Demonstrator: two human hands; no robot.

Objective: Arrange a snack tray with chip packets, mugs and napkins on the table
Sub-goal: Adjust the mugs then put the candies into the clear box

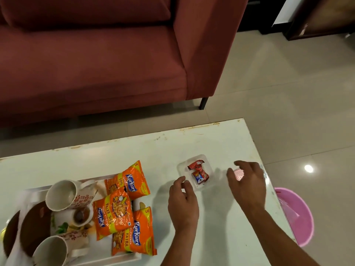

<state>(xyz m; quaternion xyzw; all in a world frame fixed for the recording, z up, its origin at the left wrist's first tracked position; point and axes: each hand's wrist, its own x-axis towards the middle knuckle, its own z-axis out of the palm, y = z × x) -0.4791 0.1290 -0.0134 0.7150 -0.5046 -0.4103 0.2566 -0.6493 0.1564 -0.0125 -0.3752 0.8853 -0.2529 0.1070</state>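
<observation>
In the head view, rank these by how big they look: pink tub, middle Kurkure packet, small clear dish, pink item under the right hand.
1. pink tub, though partly hidden by the table
2. middle Kurkure packet
3. small clear dish
4. pink item, mostly covered by the right hand, so unsure

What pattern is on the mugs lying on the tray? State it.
White mugs with a small reddish floral print, clearest in the head view.

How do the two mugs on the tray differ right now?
The far mug shows red floral print along its side, handle pointing toward the chip packets; the near mug sits at the tray's front edge, cut off by the frame. Both are white, lying on their sides, mouths facing the camera and looking empty.
</observation>
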